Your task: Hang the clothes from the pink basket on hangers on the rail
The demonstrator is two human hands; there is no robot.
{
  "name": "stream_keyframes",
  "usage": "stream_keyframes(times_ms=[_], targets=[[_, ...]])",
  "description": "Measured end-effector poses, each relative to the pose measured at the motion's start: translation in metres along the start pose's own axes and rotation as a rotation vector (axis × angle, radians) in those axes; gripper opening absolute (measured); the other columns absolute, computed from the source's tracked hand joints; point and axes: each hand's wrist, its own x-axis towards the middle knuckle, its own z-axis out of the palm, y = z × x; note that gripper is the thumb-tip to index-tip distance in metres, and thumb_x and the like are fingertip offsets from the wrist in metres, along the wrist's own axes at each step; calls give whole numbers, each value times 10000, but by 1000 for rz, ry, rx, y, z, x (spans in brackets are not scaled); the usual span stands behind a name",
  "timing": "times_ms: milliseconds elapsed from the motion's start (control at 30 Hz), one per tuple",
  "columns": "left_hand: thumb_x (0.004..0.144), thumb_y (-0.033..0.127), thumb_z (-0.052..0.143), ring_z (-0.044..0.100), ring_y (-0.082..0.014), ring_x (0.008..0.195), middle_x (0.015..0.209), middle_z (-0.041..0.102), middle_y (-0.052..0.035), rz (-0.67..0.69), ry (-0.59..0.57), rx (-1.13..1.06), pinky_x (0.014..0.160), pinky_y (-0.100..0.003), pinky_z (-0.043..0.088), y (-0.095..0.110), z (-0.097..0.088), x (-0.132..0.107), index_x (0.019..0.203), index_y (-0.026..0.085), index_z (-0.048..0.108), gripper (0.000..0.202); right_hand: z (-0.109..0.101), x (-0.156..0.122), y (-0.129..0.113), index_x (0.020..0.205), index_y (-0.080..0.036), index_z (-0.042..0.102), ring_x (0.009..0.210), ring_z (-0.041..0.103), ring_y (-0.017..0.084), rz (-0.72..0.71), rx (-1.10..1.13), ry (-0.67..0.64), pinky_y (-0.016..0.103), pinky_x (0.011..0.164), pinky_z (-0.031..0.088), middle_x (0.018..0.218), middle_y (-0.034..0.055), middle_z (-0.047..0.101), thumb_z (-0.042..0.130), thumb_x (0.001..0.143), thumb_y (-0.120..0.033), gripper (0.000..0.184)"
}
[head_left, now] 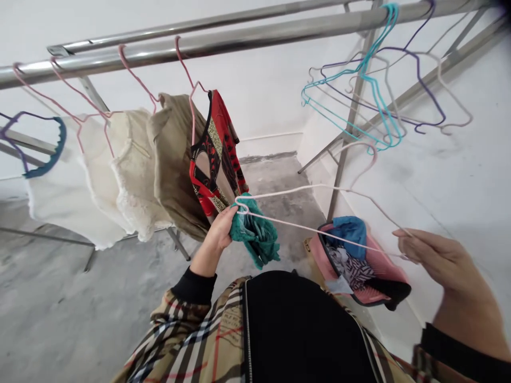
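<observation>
My left hand (219,231) is closed around a bunched teal-green garment (255,236) together with one end of a pale pink wire hanger (315,210). My right hand (435,260) pinches the opposite end of that same hanger, which lies roughly level between the two hands. Just behind the left hand hangs a red, black and gold patterned top (213,154) on a pink hanger from the steel rail (239,40).
A khaki garment (173,159), a cream lace piece (133,170) and a white top (66,186) hang further left. Several empty hangers (379,90) dangle at the right of the rail. A pink basket (373,271) of clothes sits on the concrete floor by the white wall.
</observation>
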Motion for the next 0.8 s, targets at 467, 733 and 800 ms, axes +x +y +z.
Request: stream_keyframes(times_ms=[467,733,800], targets=[[715,380,725,607,-138,557,661,658,2,90,-76,101,560,-253,516,-6,19,-6,855,159,651,272,89,-11,-7,1046,-302,766,969,702,307,-9,-67,-258,456,894,556,1024,48,752,532,899,-457,317],[880,417,549,561,-190,724,753,639,-42,565,-272,969,727,-304,448,-19,29,-33,992,194,721,303,168,-19,48,1073,-258,732,569,539,176,94,218,-405,288,520,446,653,15,604,519,909,-492,357],[894,390,546,544,-225,806,822,627,-74,833,-186,1359,794,-352,421,-7,26,-38,991,218,736,275,164,-15,50,1076,-243,726,563,505,162,95,263,-396,279,527,425,633,6,568,520,909,-495,365]])
